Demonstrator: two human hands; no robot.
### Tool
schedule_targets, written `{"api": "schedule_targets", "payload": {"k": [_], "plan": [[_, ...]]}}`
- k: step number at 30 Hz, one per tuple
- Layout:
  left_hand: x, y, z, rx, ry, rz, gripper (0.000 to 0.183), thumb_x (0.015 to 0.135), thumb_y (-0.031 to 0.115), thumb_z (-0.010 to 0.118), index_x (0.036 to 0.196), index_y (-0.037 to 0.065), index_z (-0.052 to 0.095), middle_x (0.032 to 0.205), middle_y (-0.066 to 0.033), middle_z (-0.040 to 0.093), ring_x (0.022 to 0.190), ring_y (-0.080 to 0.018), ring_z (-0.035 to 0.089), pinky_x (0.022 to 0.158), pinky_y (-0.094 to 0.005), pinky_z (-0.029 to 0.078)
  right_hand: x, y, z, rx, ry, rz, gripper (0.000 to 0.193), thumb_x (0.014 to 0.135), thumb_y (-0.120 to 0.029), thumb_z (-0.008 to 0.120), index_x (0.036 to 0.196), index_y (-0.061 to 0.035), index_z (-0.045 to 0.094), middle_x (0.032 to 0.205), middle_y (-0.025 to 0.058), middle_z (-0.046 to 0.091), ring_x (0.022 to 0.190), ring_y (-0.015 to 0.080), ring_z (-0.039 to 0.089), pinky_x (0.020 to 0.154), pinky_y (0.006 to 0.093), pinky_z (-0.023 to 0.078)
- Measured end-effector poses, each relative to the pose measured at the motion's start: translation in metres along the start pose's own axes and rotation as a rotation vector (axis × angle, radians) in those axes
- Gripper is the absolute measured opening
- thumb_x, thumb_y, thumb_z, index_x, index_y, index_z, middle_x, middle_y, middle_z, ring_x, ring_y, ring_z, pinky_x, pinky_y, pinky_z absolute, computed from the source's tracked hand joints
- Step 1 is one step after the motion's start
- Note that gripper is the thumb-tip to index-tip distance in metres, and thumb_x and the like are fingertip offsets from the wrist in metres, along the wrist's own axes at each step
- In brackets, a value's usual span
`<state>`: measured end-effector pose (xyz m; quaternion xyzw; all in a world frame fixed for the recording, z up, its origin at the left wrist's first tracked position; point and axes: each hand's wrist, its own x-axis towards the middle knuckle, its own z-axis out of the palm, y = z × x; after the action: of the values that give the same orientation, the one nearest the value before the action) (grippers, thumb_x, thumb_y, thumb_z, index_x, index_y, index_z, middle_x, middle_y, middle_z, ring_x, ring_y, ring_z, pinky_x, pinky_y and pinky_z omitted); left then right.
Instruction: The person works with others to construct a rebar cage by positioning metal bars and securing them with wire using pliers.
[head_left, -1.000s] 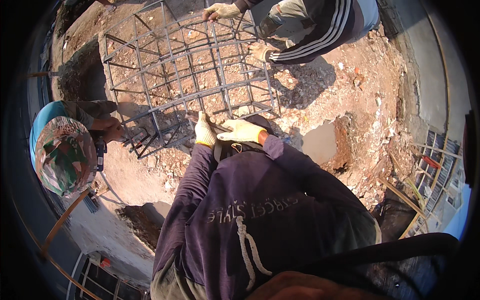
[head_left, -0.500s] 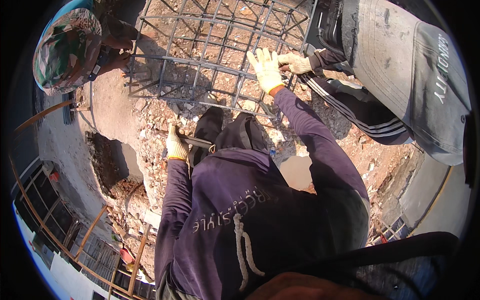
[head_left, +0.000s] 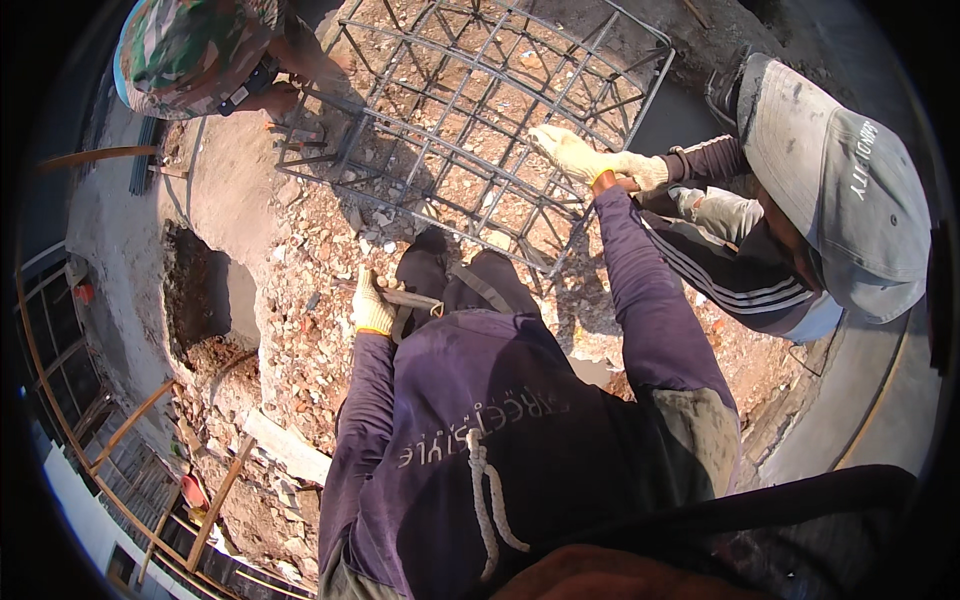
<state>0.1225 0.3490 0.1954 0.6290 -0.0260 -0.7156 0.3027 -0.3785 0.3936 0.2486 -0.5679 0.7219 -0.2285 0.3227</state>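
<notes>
My left hand (head_left: 371, 303), in a cream knit glove, is closed around a slim tool with a pale, stick-like handle (head_left: 410, 299) in front of my left thigh. The tool's exact kind does not show. My right hand (head_left: 572, 157), gloved alike, reaches out to a steel rebar cage (head_left: 455, 150). Its fingers lie together and bend over the bars near the cage's right part. The cage is a grid of tied bars above rubble. Just beside my right wrist is a co-worker's gloved hand (head_left: 644, 170).
A co-worker in a grey cap (head_left: 868, 200) crouches at the right. Another, in a camouflage hat (head_left: 200, 50), bends over the cage's left end. Broken stones (head_left: 300, 250) cover the ground. A square pit (head_left: 215, 295) opens at the left, near wooden strips (head_left: 225, 495).
The cage has swung round, its near right corner coming closer to me. My right hand's spread fingers have drawn together and bent. The right co-worker's hand has moved toward my wrist.
</notes>
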Motion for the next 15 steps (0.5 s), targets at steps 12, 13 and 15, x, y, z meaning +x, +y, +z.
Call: {"api": "schedule_targets", "payload": {"k": [12, 13, 15], "plan": [[0.010, 0.019, 0.061, 0.178, -0.115, 0.040, 0.026, 0.095, 0.031, 0.072, 0.095, 0.007, 0.061, 0.068, -0.0023, 0.055, 0.057, -0.0189, 0.057, 0.055, -0.0337, 0.050, 0.113, -0.041, -0.046, 1.234, 0.428, 0.217, 0.037, 0.107, -0.042, 0.046, 0.097, -0.0096, 0.060, 0.070, -0.0019, 0.051, 0.055, 0.0106, 0.045, 0.046, 0.0287, 0.040], [0.013, 0.026, 0.054, 0.195, -0.098, 0.045, 0.027, 0.095, 0.032, 0.071, 0.095, 0.007, 0.062, 0.069, -0.0019, 0.054, 0.058, -0.0191, 0.057, 0.057, -0.0346, 0.051, 0.132, -0.040, -0.023, 1.375, 0.462, 0.199, 0.038, 0.107, -0.043, 0.046, 0.093, -0.0100, 0.057, 0.067, -0.0027, 0.045, 0.051, 0.0102, 0.040, 0.043, 0.0274, 0.035], [0.017, 0.040, 0.034, 0.230, -0.070, 0.059, 0.028, 0.096, 0.034, 0.071, 0.097, 0.007, 0.063, 0.069, -0.0012, 0.053, 0.061, -0.0197, 0.057, 0.060, -0.0363, 0.053, 0.162, -0.029, 0.033, 1.698, 0.531, 0.284, 0.038, 0.107, -0.045, 0.045, 0.095, -0.0106, 0.056, 0.067, -0.0009, 0.047, 0.051, 0.0151, 0.045, 0.045, 0.0323, 0.041]]}}
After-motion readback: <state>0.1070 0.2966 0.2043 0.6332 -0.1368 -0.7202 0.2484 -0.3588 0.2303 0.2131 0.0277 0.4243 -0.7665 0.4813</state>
